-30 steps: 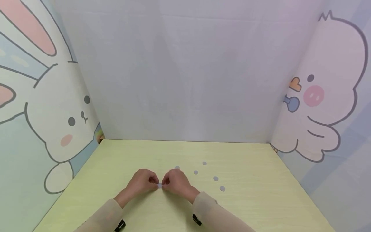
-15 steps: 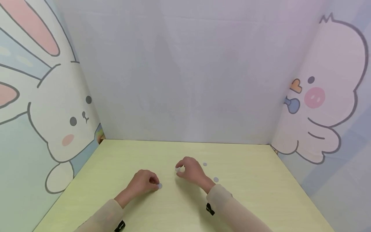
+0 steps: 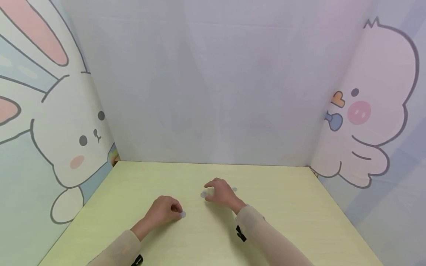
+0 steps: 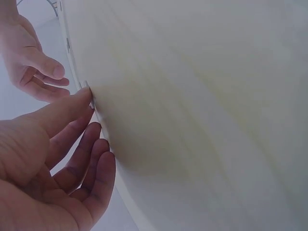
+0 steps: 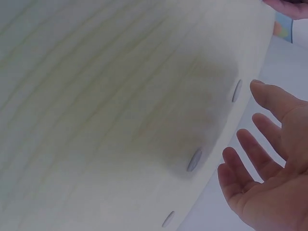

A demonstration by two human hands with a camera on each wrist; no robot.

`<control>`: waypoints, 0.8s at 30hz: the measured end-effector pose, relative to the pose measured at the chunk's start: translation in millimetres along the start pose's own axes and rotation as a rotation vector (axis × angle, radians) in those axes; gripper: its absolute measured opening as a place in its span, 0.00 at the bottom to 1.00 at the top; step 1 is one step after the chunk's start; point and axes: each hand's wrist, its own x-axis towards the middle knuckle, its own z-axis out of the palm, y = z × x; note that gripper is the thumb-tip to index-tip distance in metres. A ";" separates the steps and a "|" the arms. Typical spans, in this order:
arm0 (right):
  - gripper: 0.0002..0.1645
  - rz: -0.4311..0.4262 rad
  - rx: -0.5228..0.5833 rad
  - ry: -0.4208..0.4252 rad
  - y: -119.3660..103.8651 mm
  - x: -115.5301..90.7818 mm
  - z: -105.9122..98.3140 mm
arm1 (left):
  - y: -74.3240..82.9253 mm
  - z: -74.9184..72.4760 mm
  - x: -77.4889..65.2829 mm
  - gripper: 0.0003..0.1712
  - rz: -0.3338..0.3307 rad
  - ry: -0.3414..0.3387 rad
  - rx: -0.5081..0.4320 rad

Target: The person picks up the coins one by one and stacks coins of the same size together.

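A small silvery coin [image 3: 183,214] stands on edge at my left hand [image 3: 163,212], which pinches it between thumb and fingertips low over the table. In the left wrist view the coin [image 4: 91,96] shows edge-on, with the thumb against it. My right hand [image 3: 220,193] hovers farther back and to the right, thumb and fingers spread, holding nothing. Just left of its fingertips lies another coin [image 3: 203,194]. Beyond the right hand's knuckles a third coin [image 3: 235,189] lies flat. The right wrist view shows coins [image 5: 194,160] flat on the table below the spread right hand [image 5: 269,159].
The pale yellow wooden table [image 3: 293,207] runs back to a plain light curtain [image 3: 213,92]. Cloth walls with a printed rabbit [image 3: 73,129] and a printed chick [image 3: 376,92] stand at its sides. The right hand and sleeve cover part of the table.
My right hand has left the coin at the left hand, moved back and right to the far coin, and spread its fingers. Its arm now hides several coins. The left hand keeps its pinch.
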 end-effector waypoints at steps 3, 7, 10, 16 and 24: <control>0.24 0.016 -0.020 -0.017 1.4 4.0 3.0 | -0.1 0.3 0.1 0.08 -0.002 0.000 0.005; 0.23 0.044 -0.034 -0.035 2.1 6.9 5.7 | 1.0 0.2 0.1 0.08 -0.002 0.001 0.003; 0.22 0.060 -0.031 -0.049 2.1 7.5 6.4 | 2.0 0.0 0.2 0.08 -0.004 0.005 0.005; 0.21 0.070 -0.043 -0.044 2.5 8.2 8.8 | 2.1 0.0 0.8 0.08 -0.008 0.007 0.013; 0.17 0.075 -0.064 -0.043 0.9 8.5 12.8 | 0.0 -0.1 1.0 0.08 -0.027 0.006 0.008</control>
